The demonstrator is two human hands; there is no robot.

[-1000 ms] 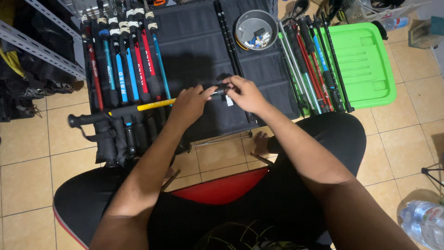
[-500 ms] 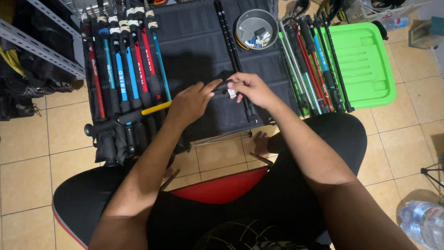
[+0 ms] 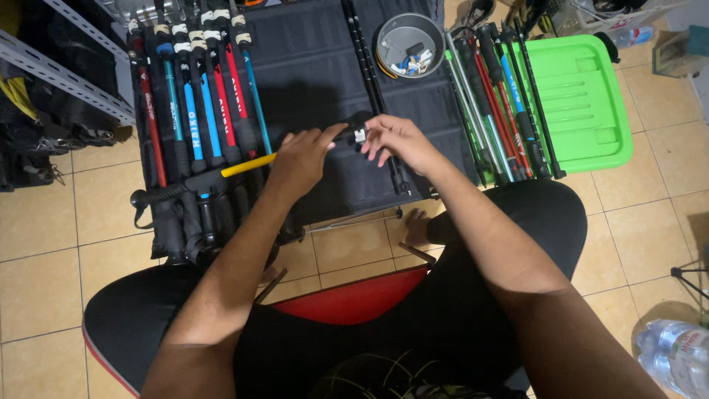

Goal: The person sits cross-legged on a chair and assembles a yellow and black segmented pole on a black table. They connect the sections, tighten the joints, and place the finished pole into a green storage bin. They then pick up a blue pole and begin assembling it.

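Note:
My left hand (image 3: 301,157) grips a trekking pole with a yellow shaft (image 3: 247,165) and a black foam handle pointing left, held level over a black fabric mat (image 3: 317,66). My right hand (image 3: 399,139) pinches the pole's black clamp piece with a small white part (image 3: 359,135) at its right end. Both hands meet at the middle of the mat.
Blue, red and black folded poles (image 3: 196,111) lie in a row at the mat's left. A grey metal bowl (image 3: 410,43) with small parts sits at top. More poles (image 3: 498,103) rest against a green plastic lid (image 3: 583,103). A water bottle (image 3: 676,355) lies at bottom right.
The pole has tilted, its handle end dropping lower left. My right hand has shifted slightly on the clamp piece, fingers spreading more.

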